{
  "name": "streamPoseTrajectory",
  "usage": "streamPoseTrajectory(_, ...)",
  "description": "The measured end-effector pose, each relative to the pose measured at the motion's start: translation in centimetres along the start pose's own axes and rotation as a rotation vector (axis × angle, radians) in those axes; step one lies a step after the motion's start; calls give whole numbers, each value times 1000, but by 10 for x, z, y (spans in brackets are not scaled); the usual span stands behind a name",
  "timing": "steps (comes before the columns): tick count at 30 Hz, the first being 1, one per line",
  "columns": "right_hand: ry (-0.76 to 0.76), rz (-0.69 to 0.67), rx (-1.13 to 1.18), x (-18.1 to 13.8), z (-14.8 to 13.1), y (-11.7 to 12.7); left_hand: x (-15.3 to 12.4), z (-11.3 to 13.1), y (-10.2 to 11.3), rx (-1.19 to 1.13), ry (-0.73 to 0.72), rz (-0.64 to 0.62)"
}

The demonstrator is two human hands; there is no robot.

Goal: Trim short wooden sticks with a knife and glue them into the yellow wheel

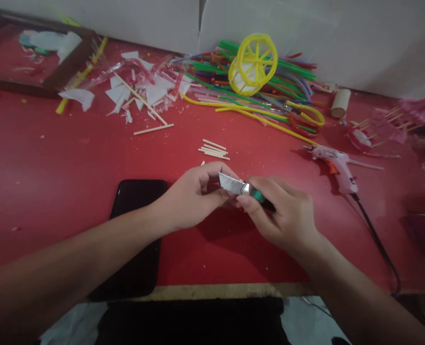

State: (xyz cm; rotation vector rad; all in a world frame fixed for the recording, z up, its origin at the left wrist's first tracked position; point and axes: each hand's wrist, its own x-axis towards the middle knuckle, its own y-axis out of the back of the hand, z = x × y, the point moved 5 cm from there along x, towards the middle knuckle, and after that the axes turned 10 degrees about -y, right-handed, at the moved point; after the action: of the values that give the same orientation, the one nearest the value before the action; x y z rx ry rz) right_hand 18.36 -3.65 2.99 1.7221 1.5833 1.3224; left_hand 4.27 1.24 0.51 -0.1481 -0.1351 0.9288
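My right hand (287, 206) is closed round the green handle of a utility knife (231, 184). Its wide blade is out and points left, across the fingers of my left hand (201, 194). My left hand is curled in a pinch right beside the blade; whatever lies between its fingers is mostly hidden, with only a tiny pale bit showing near the knife's neck. Just beyond the hands, several short wooden sticks (214, 150) lie in a small group on the red table (72, 163). The tip of another pale stick (202, 163) shows behind my left hand.
A black phone-like slab (138, 194) lies under my left forearm. At right rests a pink glue gun (336, 165) with its cord. Behind are pipe cleaners (298, 72), a yellow wheel-shaped piece (257, 60), paper scraps (119, 93), longer sticks (154, 129) and a brown frame (14, 86).
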Motion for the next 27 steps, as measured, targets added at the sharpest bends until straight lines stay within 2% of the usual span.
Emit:
streamPoseTrajectory(4, 7, -4, 31, 0, -1, 1, 0, 1, 0, -7, -2, 23)
streamPoseTrajectory(15, 87, 3, 57, 2, -4, 8, -3, 10, 2, 111, -137, 45)
streamPoseTrajectory(27, 122, -29, 95, -1, -3, 5, -2, 5, 4, 51, -18, 25)
